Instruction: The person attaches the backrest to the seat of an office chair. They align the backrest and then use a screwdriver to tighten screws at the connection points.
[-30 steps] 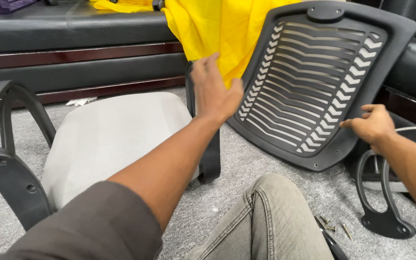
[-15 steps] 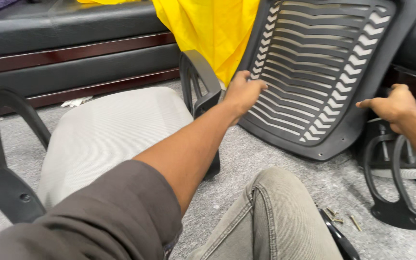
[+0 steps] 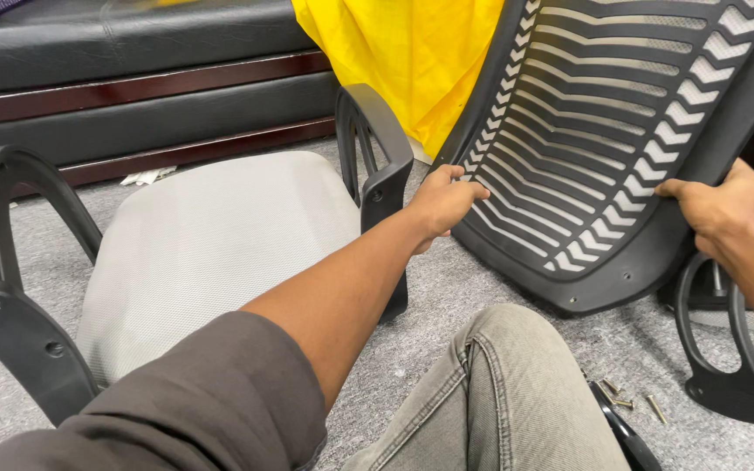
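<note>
Black ribbed plastic chair backrest point(image 3: 621, 122) leans tilted with its lower edge near the grey carpet point(image 3: 499, 296), so I steady both rims: my left hand point(image 3: 442, 202) grips its left edge, my right hand point(image 3: 716, 205) clasps its right edge. It spans between them, beside the grey mesh seat point(image 3: 211, 244).

Your left hand point(image 3: 443, 202) and right hand point(image 3: 716, 208) grip a chair back point(image 3: 604, 131) of matt black plastic, ribbed. Seat cushion point(image 3: 211, 244): grey woven mesh cloth. Armrest point(image 3: 381, 166): smooth black plastic. Floor point(image 3: 464, 296): rough grey carpet. Screws point(image 3: 630, 403): dull metal. Yellow cloth point(image 3: 403, 61): smooth.
</note>
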